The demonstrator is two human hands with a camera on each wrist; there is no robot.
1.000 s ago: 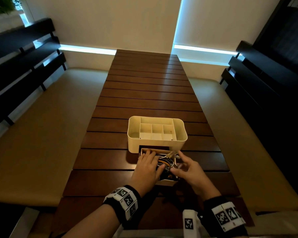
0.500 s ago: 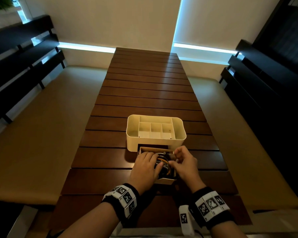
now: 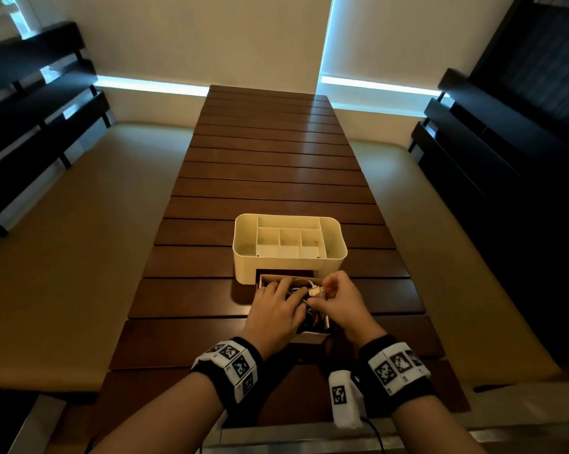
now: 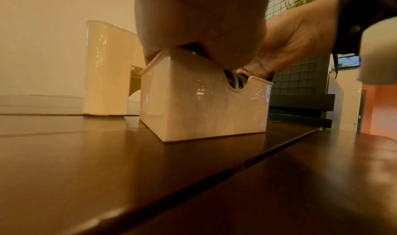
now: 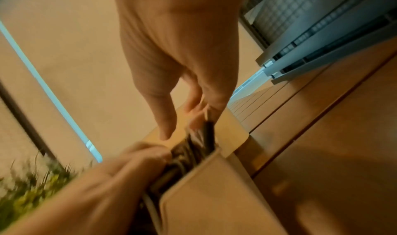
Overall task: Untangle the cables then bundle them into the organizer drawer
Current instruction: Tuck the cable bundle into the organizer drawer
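The left hand lies flat, pressing the cables down in the drawer. The right hand pinches a white plug.

Left hand covers most of the cables in the drawer; cable count can't be told. Right hand pinches a pale connector, type too small to tell. Left wrist view: hand cut off by the top edge, only a few strands show in the drawer's notch. Right wrist view motion-blurred, cables a dark smear. Organizer front partly hidden behind the hands.
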